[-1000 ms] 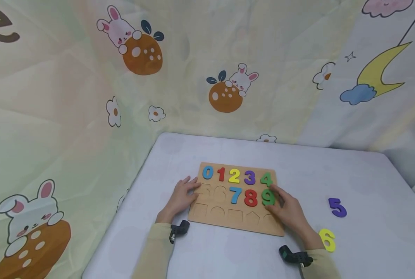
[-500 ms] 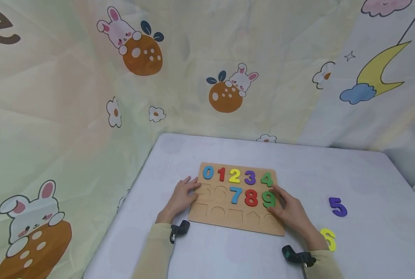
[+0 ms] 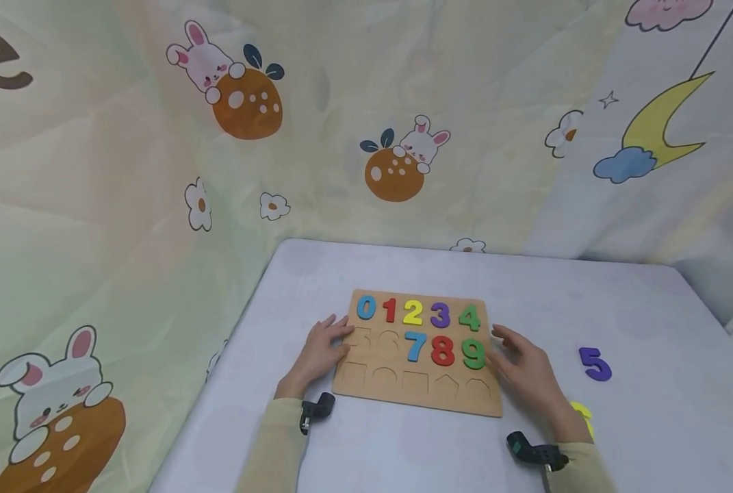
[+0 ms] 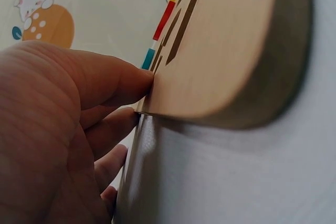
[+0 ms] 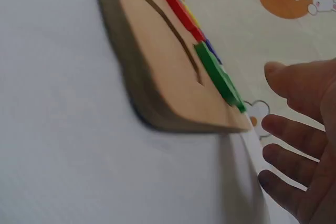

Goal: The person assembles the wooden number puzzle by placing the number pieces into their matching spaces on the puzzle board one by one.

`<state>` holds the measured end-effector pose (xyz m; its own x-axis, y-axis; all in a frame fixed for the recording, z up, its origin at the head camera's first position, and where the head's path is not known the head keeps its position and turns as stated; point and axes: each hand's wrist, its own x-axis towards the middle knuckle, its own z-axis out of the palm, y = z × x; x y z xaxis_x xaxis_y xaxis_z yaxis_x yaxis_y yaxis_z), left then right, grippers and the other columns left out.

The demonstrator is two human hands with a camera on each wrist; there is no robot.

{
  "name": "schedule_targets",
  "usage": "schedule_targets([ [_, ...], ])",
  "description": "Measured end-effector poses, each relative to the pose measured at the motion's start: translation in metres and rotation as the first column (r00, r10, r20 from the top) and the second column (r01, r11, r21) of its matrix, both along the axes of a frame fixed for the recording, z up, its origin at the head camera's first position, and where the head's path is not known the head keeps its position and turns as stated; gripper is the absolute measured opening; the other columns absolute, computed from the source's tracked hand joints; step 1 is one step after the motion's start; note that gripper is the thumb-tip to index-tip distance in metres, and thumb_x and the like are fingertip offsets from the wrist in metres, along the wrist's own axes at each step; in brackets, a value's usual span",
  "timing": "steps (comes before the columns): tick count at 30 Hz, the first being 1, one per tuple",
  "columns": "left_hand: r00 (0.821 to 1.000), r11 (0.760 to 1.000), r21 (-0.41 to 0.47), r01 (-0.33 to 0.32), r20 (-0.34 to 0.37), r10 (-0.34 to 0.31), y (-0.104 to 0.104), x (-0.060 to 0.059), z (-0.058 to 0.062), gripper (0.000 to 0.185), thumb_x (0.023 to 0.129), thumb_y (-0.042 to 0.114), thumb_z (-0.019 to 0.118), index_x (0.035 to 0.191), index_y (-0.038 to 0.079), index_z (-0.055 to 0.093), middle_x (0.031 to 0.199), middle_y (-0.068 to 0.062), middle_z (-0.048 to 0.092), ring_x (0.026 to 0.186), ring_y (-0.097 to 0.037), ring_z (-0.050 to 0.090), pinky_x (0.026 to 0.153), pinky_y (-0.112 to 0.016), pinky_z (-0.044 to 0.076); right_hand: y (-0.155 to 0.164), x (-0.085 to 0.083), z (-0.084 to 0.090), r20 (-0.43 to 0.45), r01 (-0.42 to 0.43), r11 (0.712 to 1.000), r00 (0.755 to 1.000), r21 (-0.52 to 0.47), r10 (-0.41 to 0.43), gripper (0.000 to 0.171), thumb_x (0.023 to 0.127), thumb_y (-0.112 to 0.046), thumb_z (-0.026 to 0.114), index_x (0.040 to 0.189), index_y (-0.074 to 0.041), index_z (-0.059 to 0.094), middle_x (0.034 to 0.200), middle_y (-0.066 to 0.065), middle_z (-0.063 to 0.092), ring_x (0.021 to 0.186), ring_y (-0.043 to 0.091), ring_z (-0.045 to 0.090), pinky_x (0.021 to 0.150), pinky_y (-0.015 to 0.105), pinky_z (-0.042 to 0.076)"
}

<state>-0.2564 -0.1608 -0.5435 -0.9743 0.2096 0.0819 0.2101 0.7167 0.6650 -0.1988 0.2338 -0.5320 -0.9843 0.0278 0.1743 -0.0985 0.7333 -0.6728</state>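
Note:
A wooden number puzzle board (image 3: pixel 415 400) lies on the table, with coloured digits in its upper rows. My left hand (image 3: pixel 317 349) touches the board's left edge with thumb and fingertips, the fingers fairly straight. In the left wrist view, the left hand (image 4: pixel 68 114) meets the board by its corner. Just off the right edge is my right hand (image 3: pixel 529 370), holding nothing. Its fingers are spread apart in the right wrist view, close to the green 9 (image 5: pixel 218 74). A purple 5 (image 3: pixel 595 364) lies to the right. The yellow 6 (image 3: pixel 583 414) is partly hidden behind the right wrist.
The second row of the board has two bare outlines left of the blue 7 (image 3: pixel 415 346). Bare shape outlines fill the bottom row. A printed cloth (image 3: pixel 317 137) hangs behind the white table (image 3: pixel 403 452). Each wrist wears a small black camera (image 3: pixel 318 407).
My right hand has moved off the board to the right, uncovering the 9 and the last bottom outline. It covers more of the yellow 6. The left hand stays at the left edge.

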Motion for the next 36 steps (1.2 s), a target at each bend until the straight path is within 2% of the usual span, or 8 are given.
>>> schedule_targets([
  [4,1.000,1.000,0.007,-0.003,-0.008,0.003,0.001,0.001,0.000,0.038,0.082,0.017,0.063,0.120,0.018,0.061,0.137,0.008,0.043,0.135,-0.019,0.023,0.113,-0.041,0.008,0.017,0.002,0.006,-0.068,0.093,0.996,0.993,0.006,-0.092,0.047,0.088,-0.031,0.058,0.130,-0.014,0.048,0.127,0.012,0.052,0.114,0.036,0.047,0.091,0.054,0.041],
  [9,1.000,1.000,0.012,-0.009,0.007,0.009,0.001,0.002,0.000,0.038,0.082,0.016,0.063,0.119,0.018,0.061,0.137,0.008,0.043,0.135,-0.018,0.022,0.113,-0.041,0.007,0.037,0.005,0.012,-0.084,0.208,0.978,0.975,0.005,-0.207,0.044,0.089,-0.028,0.057,0.129,-0.012,0.050,0.127,0.015,0.052,0.111,0.039,0.049,0.087,0.056,0.042],
  [13,1.000,1.000,0.017,-0.011,0.008,0.011,0.001,0.002,0.000,0.038,0.082,0.017,0.063,0.119,0.018,0.061,0.137,0.008,0.043,0.135,-0.019,0.023,0.113,-0.041,0.007,0.048,0.007,0.015,-0.107,0.279,0.960,0.954,-0.013,-0.279,0.042,0.087,-0.022,0.058,0.127,-0.011,0.052,0.126,0.016,0.053,0.107,0.037,0.051,0.083,0.053,0.046],
  [15,1.000,1.000,0.014,-0.011,0.006,0.011,0.001,0.001,0.000,0.038,0.082,0.017,0.063,0.119,0.019,0.061,0.137,0.009,0.043,0.135,-0.019,0.023,0.113,-0.041,0.007,0.052,0.008,0.017,-0.099,0.336,0.942,0.937,-0.022,-0.336,0.041,0.087,-0.020,0.059,0.127,-0.012,0.052,0.126,0.015,0.053,0.107,0.035,0.050,0.082,0.051,0.045],
  [18,1.000,1.000,0.013,-0.015,0.010,0.014,0.001,0.001,0.000,0.038,0.082,0.017,0.063,0.120,0.019,0.061,0.137,0.010,0.042,0.135,-0.018,0.022,0.113,-0.041,0.007,0.056,0.007,0.018,-0.100,0.435,0.900,0.894,-0.043,-0.437,0.040,0.086,-0.017,0.059,0.125,-0.012,0.054,0.125,0.015,0.053,0.107,0.034,0.049,0.083,0.050,0.042],
  [23,1.000,1.000,0.011,-0.014,0.011,0.013,0.001,0.000,0.000,0.038,0.082,0.017,0.063,0.120,0.020,0.061,0.137,0.011,0.042,0.135,-0.017,0.022,0.113,-0.040,0.008,0.068,0.008,0.017,-0.079,0.536,0.837,0.835,-0.106,-0.545,0.040,0.084,-0.016,0.058,0.124,-0.011,0.055,0.129,0.016,0.051,0.119,0.036,0.041,0.098,0.053,0.031],
  [29,1.000,1.000,0.008,-0.003,-0.002,0.004,0.001,0.001,0.001,0.038,0.081,0.016,0.063,0.119,0.018,0.061,0.137,0.009,0.043,0.135,-0.018,0.023,0.113,-0.041,0.008,0.082,0.009,0.011,0.026,0.602,0.792,0.797,-0.101,-0.603,0.045,0.085,-0.018,0.054,0.130,-0.011,0.050,0.135,0.015,0.044,0.127,0.036,0.032,0.104,0.053,0.024],
  [36,1.000,1.000,-0.003,-0.006,0.013,0.006,0.000,0.000,0.001,0.038,0.082,0.017,0.063,0.120,0.019,0.060,0.137,0.010,0.042,0.136,-0.017,0.021,0.113,-0.039,0.007,0.089,0.010,0.008,0.152,0.613,0.789,0.785,-0.047,-0.601,0.056,0.087,-0.022,0.055,0.139,-0.011,0.037,0.142,0.020,0.031,0.131,0.041,0.023,0.103,0.059,0.023],
])
